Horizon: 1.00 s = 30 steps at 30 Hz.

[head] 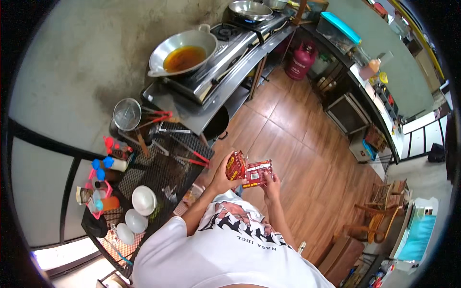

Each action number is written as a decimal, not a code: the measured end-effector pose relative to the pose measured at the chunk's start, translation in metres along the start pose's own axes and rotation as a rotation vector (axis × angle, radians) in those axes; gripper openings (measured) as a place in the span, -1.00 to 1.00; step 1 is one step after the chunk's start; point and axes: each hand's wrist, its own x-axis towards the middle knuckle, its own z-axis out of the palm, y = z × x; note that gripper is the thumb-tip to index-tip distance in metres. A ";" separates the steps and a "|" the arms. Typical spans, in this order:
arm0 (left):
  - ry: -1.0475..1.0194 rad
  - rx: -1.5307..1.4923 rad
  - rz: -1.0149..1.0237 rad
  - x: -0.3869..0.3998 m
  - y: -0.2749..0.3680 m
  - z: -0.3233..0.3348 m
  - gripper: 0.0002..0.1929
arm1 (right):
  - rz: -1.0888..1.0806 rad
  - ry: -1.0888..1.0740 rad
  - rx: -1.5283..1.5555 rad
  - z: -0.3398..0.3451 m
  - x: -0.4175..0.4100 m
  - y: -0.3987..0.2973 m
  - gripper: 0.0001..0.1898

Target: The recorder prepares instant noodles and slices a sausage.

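Observation:
My left hand (220,176) holds a red printed food packet (236,167) in front of my chest. Its side is crinkled plastic with yellow lettering. In my right hand (272,185) is a second red packet (258,171), turned so that a barcode and printed panel face up. The two packets almost meet, and I cannot tell whether they touch. Both are above the wood-look tiled floor (288,151). To the left of my left hand stands a black mesh-topped table (147,176), with red-handled tongs (196,160) at its near edge.
A wok (155,59) with orange-brown oil (185,58) sits on the gas stove (196,84); a metal pan (248,10) stands over a blue flame farther along. White bowls (144,199), bottles (108,174) and a strainer (127,114) occupy the left. A red gas cylinder (300,62) stands below the counter.

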 end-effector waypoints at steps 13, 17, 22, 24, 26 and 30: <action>0.207 0.117 0.015 0.258 -0.034 0.022 0.03 | -0.076 -0.082 -0.002 0.029 0.241 -0.169 -0.77; 0.376 0.229 -0.012 0.326 -0.056 0.032 0.03 | -0.051 -0.168 -0.109 0.051 0.326 -0.221 -0.76; 0.516 0.770 -0.213 0.407 -0.060 0.031 0.07 | -0.021 -0.180 -0.388 0.103 0.433 -0.279 -0.77; 0.538 0.972 -0.226 0.430 -0.067 0.031 0.08 | 0.019 -0.175 -0.437 0.119 0.478 -0.285 -0.77; 0.549 1.008 -0.283 0.457 -0.088 0.028 0.08 | 0.021 -0.213 -0.465 0.143 0.519 -0.289 -0.77; 0.496 1.159 -0.300 0.517 -0.127 0.009 0.03 | 0.020 -0.318 -0.404 0.187 0.607 -0.278 -0.74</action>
